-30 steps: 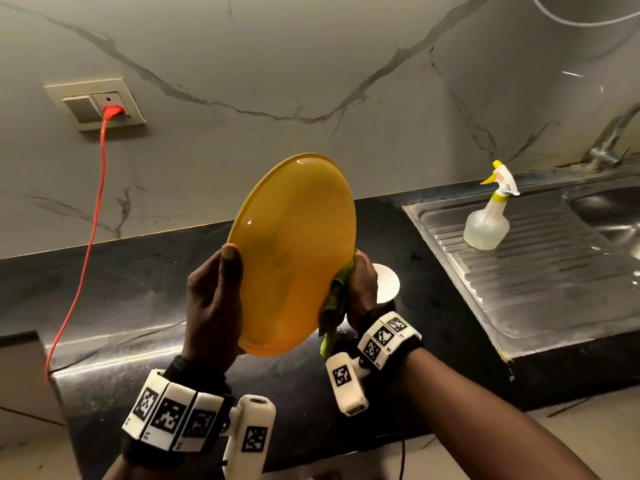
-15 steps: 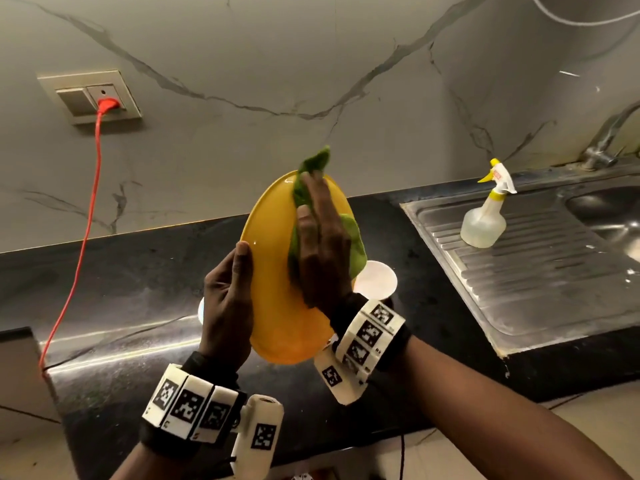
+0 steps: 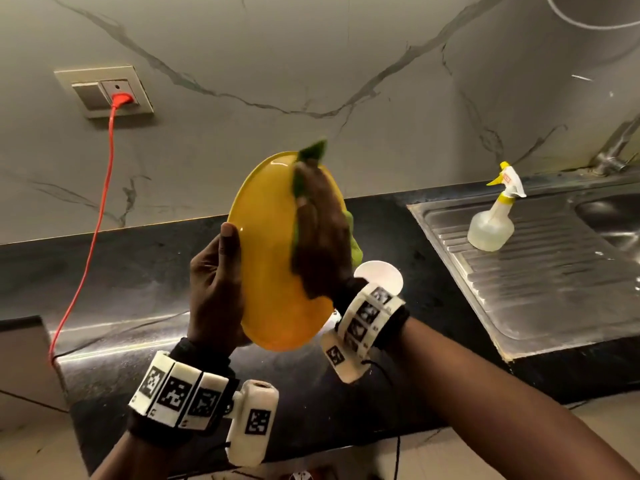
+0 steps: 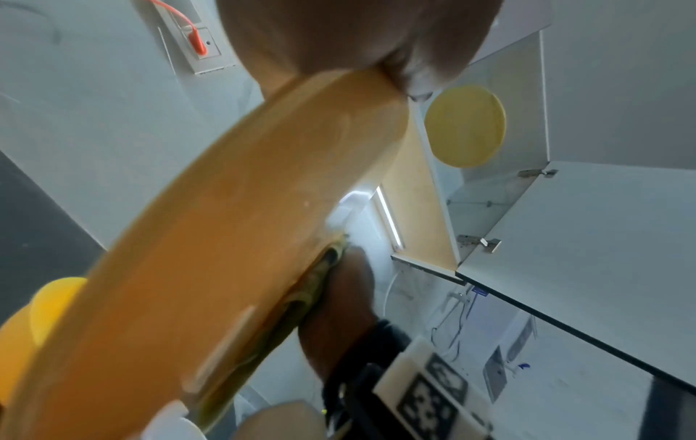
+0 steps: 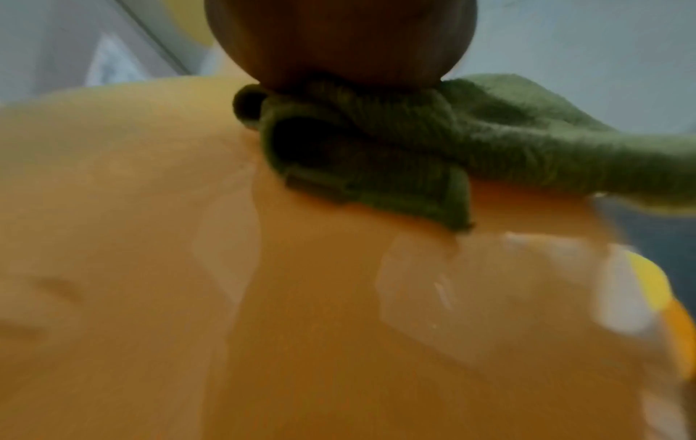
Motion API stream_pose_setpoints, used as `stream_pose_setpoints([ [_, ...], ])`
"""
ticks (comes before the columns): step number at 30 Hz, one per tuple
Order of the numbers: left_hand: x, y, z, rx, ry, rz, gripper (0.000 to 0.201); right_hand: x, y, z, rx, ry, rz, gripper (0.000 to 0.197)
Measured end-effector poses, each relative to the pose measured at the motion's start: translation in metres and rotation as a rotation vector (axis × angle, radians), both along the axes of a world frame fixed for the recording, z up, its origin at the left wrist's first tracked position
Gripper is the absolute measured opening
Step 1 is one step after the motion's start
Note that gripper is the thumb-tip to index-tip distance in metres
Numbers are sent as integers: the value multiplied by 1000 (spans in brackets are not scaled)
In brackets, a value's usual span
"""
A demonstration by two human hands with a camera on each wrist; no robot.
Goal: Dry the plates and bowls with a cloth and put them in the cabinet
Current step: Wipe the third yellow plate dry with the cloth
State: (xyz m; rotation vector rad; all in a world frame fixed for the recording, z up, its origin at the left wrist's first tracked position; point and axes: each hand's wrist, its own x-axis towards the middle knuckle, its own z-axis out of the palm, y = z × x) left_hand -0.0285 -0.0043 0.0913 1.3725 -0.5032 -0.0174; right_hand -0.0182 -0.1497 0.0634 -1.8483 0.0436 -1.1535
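My left hand (image 3: 214, 282) holds a yellow plate (image 3: 273, 271) upright above the black counter, thumb on its left rim and fingers behind it. My right hand (image 3: 322, 233) lies flat on the upper right of the plate's face and presses a green cloth (image 3: 313, 150) against it. The cloth sticks out past my fingertips and past the plate's right rim. The left wrist view shows the plate (image 4: 226, 238) edge-on, with the cloth (image 4: 312, 285) squeezed under my right hand (image 4: 339, 312). Bunched cloth (image 5: 414, 154) on the plate (image 5: 263, 297) fills the right wrist view.
A white bowl (image 3: 379, 275) sits on the counter (image 3: 138, 271) behind my right wrist. A spray bottle (image 3: 491, 226) stands on the steel drainboard (image 3: 536, 289). A red cable (image 3: 100, 220) runs to a wall socket. An open cabinet (image 4: 489, 193) overhead holds a yellow plate (image 4: 465, 125).
My right hand moved the cloth from the plate's right rim onto its face, then up toward the top edge. My left hand kept its hold and the plate stayed upright.
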Motion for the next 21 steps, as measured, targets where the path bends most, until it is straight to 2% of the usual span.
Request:
stream_pose_setpoints([
  [3, -8, -2, 4, -8, -77, 25, 43, 2, -27, -6, 300, 270, -84, 56],
  [5, -14, -8, 7, -42, -125, 43, 45, -3, -33, -21, 399, 398, -74, 63],
  [7, -17, -15, 10, -66, -140, 78, 49, -8, -23, -38, 449, 446, -57, 66],
  [10, -16, -22, 17, -90, -154, 110, 54, -15, -2, -50, 527, 453, -39, 66],
  [13, -11, -23, 16, -99, -130, 130, 41, -26, 14, -48, 615, 420, 16, 64],
  [15, -17, -27, 14, -70, -17, 77, 32, -32, 25, -48, 698, 379, 116, 62],
  [16, -19, -29, 12, -40, -12, 67, 31, -34, 29, -47, 740, 367, 158, 61],
  [18, -25, -34, 16, -93, 45, 36, 44, -34, 31, -43, 831, 349, 210, 60],
  [19, -23, -34, 15, -158, 57, 13, 43, -33, 29, -40, 883, 336, 229, 61],
  [21, -22, -35, 16, -201, 27, -48, 29, -31, 22, -35, 954, 293, 239, 62],
])
